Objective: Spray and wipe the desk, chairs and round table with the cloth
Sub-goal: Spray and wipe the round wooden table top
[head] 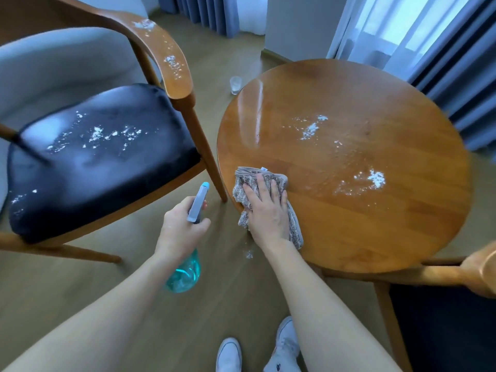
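Observation:
The round wooden table (375, 232) carries white powder patches and wet droplets across its middle and right. My right hand (265, 210) presses flat, fingers straight, on a grey-brown cloth (241, 183) at the table's near left edge. My left hand (181, 226) grips a teal spray bottle (185, 272) with a grey nozzle, held over the floor between chair and table. A wooden chair (177, 73) with a dark seat (102, 162) stands to the left, white powder on its seat and armrest.
A small clear glass (235, 85) stands on the wood floor beyond the table's left edge. Part of a second chair (477, 272) juts in at lower right. Curtains hang behind the table. A little powder lies on the floor by my right wrist. My white shoes show at the bottom.

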Motion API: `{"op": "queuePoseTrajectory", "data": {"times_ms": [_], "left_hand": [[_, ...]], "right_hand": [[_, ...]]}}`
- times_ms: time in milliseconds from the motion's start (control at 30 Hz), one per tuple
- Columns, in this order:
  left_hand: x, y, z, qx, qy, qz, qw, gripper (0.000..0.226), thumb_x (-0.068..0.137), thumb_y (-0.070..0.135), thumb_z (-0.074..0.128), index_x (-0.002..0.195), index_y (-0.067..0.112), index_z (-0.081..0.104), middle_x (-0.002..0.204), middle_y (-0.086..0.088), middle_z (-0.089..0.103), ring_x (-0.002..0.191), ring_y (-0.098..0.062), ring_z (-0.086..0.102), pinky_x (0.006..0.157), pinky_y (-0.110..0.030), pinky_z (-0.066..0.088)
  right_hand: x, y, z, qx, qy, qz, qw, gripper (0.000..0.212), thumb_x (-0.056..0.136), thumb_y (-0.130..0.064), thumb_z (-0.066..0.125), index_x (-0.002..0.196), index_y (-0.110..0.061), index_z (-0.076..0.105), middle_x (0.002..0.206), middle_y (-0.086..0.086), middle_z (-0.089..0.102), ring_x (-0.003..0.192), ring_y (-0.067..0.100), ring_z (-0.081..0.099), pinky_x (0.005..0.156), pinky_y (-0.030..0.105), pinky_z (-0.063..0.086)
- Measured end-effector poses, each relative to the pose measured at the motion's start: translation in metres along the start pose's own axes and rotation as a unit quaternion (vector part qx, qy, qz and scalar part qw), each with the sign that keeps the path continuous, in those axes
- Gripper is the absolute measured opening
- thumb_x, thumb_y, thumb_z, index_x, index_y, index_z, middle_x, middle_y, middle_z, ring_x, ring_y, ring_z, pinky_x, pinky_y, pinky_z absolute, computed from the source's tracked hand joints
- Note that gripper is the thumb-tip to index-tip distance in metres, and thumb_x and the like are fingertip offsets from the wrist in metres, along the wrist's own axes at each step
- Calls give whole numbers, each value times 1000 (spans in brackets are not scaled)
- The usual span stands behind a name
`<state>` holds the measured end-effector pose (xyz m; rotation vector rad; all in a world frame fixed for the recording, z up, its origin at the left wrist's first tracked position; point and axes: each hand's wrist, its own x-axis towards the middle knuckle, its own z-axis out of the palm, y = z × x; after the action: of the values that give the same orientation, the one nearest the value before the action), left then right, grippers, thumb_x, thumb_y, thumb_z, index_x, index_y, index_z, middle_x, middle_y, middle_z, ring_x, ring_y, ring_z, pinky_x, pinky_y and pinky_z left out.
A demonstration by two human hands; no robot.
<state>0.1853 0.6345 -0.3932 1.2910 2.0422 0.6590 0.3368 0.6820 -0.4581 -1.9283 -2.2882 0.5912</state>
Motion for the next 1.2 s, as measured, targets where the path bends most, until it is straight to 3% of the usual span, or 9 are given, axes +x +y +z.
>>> {"op": "queuePoseTrajectory", "data": {"times_ms": [233, 400, 567, 700, 800, 900, 1033, 1200], "left_hand": [[-12, 43, 32, -20, -52, 50, 997, 21, 85, 3, 61, 104, 11, 61, 92, -1, 61, 75, -14, 53, 65, -15, 39], [-19, 71, 55, -22, -88, 82, 993, 22, 85, 3, 61, 104, 13, 61, 92, 3, 62, 80, -13, 57, 68, -17, 42], [-18, 100, 74, 1, -99, 111, 989, 15, 83, 2, 58, 94, 12, 61, 76, 10, 57, 69, -11, 54, 65, -23, 43], [-11, 123, 86, 10, -111, 127, 986, 16, 83, 3, 58, 95, 14, 62, 80, -1, 60, 71, -17, 54, 64, -26, 43], [-2, 140, 92, 18, -107, 136, 985, 17, 83, 2, 57, 96, 12, 62, 85, -4, 63, 73, -19, 54, 62, -20, 41], [9, 159, 99, 19, -100, 148, 984, 17, 82, 1, 58, 95, 11, 62, 69, 0, 54, 61, -13, 45, 55, -20, 37], [26, 182, 112, 22, -89, 151, 984, 18, 81, 1, 58, 96, 9, 63, 65, 4, 48, 59, -12, 43, 55, -18, 36], [41, 213, 131, 18, -85, 154, 984, 18, 81, 0, 58, 96, 9, 62, 67, 11, 49, 59, -10, 45, 51, -7, 38]], "right_hand": [[-48, 70, -9, -6, 60, 75, 995, 57, 93, -23, 58, 145, -24, 37, 158, 5, 19, 144, 34, 17, 116, 50, 11], [-76, 129, -25, -33, 50, 153, 986, 54, 101, -35, 39, 150, -28, 20, 160, 2, 4, 147, 31, 5, 117, 47, 4], [-87, 164, -33, -30, 92, 200, 975, 53, 98, -38, 45, 147, -24, 33, 157, 7, 20, 143, 36, 21, 114, 53, 18], [-84, 166, -35, -30, 84, 218, 972, 54, 100, -46, 31, 150, -27, 22, 159, 5, 12, 145, 33, 14, 116, 51, 11], [-75, 170, -38, -24, 64, 251, 966, 58, 101, -51, 17, 152, -28, 3, 160, 3, -6, 147, 30, -1, 116, 49, 0], [-61, 184, -51, -15, 50, 287, 956, 61, 100, -52, 14, 151, -28, -9, 158, 2, -19, 146, 29, -11, 117, 49, -4], [-44, 204, -65, -8, 41, 305, 951, 62, 99, -53, 12, 149, -28, -13, 157, 2, -21, 146, 29, -13, 116, 50, -5], [-24, 226, -81, 8, 35, 318, 948, 62, 99, -53, 12, 150, -27, -11, 157, 2, -21, 146, 29, -14, 115, 51, -8]]}}
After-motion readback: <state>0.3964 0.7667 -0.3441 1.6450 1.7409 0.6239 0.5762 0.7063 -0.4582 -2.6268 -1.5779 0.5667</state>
